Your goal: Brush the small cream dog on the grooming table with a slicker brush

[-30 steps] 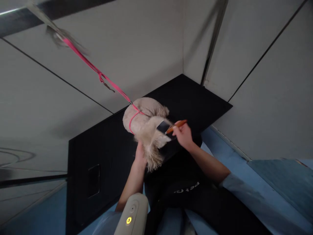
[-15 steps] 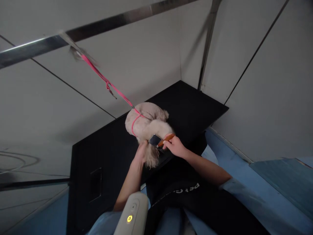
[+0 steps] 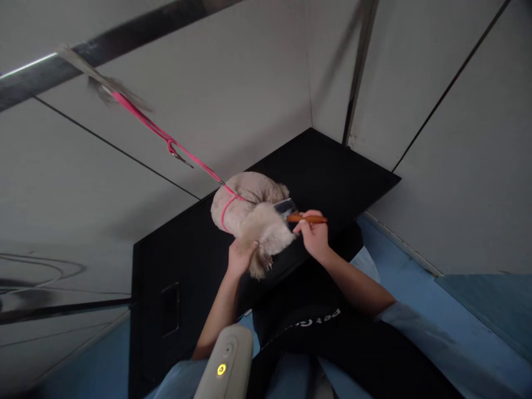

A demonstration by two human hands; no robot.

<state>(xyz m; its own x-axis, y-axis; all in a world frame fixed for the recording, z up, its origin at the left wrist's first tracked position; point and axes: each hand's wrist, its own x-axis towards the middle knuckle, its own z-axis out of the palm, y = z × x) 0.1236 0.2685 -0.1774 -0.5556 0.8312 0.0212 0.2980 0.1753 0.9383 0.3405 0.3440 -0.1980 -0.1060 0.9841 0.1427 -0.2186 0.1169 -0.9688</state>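
head view: forward and down, reading left to right.
pink lead (image 3: 145, 119): beyond and left of the left hand (image 3: 241, 257), slanting down to a loop around the animal (image 3: 249, 213), likely a dog.
left hand: closed on the upper end of a long fur tuft (image 3: 260, 267), thumb on top, other fingertips hidden.
fur tuft: from the left hand's thumb, just right of it, hanging loose toward the black apron (image 3: 353, 343).
animal: on the black table (image 3: 328, 177), shorn body beyond the left hand, fluffy end (image 3: 272, 230) between both hands.
brush (image 3: 294, 218): gripped in the right hand (image 3: 315, 235), dark flat head (image 3: 286, 207) left of the fingers and slightly beyond, at the far edge of the fluffy end.
long axis: nearly straight across, orange tip poking out right of the right hand.
right hand: closed around the handle, nearer to the fluffy end's right edge; left hand nearer to its lower left.
key relation: fluffy end immediately left of the right hand, on the near side of the brush's flat head.
bristle contact: cannot tell, too dark and partly hidden.
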